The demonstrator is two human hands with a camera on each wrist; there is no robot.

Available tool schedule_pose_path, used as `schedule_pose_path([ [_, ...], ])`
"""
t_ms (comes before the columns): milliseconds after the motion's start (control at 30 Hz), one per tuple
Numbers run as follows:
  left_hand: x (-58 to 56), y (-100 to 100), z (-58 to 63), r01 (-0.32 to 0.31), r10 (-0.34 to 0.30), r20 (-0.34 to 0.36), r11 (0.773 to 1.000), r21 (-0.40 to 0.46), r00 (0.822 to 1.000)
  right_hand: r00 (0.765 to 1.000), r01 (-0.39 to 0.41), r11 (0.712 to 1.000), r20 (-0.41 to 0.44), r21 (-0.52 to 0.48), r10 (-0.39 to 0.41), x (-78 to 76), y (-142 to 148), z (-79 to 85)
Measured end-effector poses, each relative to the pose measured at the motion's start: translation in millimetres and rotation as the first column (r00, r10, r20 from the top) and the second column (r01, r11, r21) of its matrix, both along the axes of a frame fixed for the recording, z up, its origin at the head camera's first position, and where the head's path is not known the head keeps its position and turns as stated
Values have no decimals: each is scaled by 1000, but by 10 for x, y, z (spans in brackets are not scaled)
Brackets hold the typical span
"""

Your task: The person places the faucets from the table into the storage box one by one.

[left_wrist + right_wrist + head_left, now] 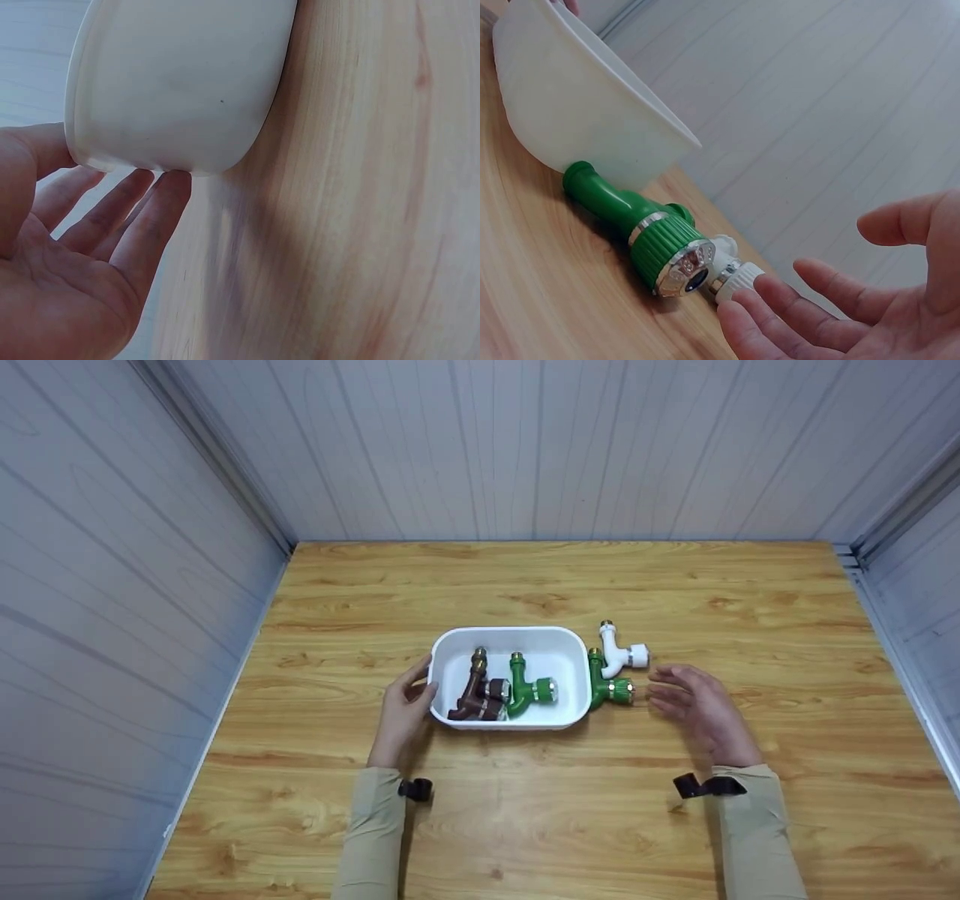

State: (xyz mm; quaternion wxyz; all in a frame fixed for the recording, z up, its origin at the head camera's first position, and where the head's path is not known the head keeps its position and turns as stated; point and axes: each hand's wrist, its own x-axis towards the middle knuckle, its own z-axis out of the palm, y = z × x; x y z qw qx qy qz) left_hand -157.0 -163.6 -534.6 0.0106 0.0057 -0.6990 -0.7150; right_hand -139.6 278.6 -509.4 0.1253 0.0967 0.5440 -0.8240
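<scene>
A white plastic tub [570, 660] stands on the table. My left hand [403, 712] grips its left end, thumb at the rim and fingertips against the outer wall [180, 97]. Inside lie two brown taps [471, 697], one overlapping the other, and a green tap [519, 696] beside them. Just outside the tub's right end lies another green tap [607, 202], close against the wall. A white tap [613, 656] lies behind and partly over it. My right hand [705, 712] is to the right of these two, fingers relaxed and apart, holding nothing.
The wooden table [525, 817] is bordered by pale panel walls at the back [510, 450], left and right. Dark bands with small black parts [709, 786] sit on both sleeved wrists.
</scene>
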Motion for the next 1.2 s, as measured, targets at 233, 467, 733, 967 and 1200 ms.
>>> schedule_pose_path([
  [233,2,23,-2,-26,26,36,1000,14,999,999,-25,998,32,57,24,-44,57,43],
  [467,-4,17,-9,-21,21,34,1000,3,999,999,-20,998,38,64,18,-102,97,24],
  [733,12,8,58,12,-13,40,999,33,999,998,-2,997,58,77,-3,-172,119,-18],
  [967,88,32,235,33,-33,12,999,16,999,998,-9,996,68,90,3,-258,126,-47],
  [1200,5,-11,6,15,-16,-23,999,-35,1000,996,-56,974,80,221,39,-375,156,-52],
])
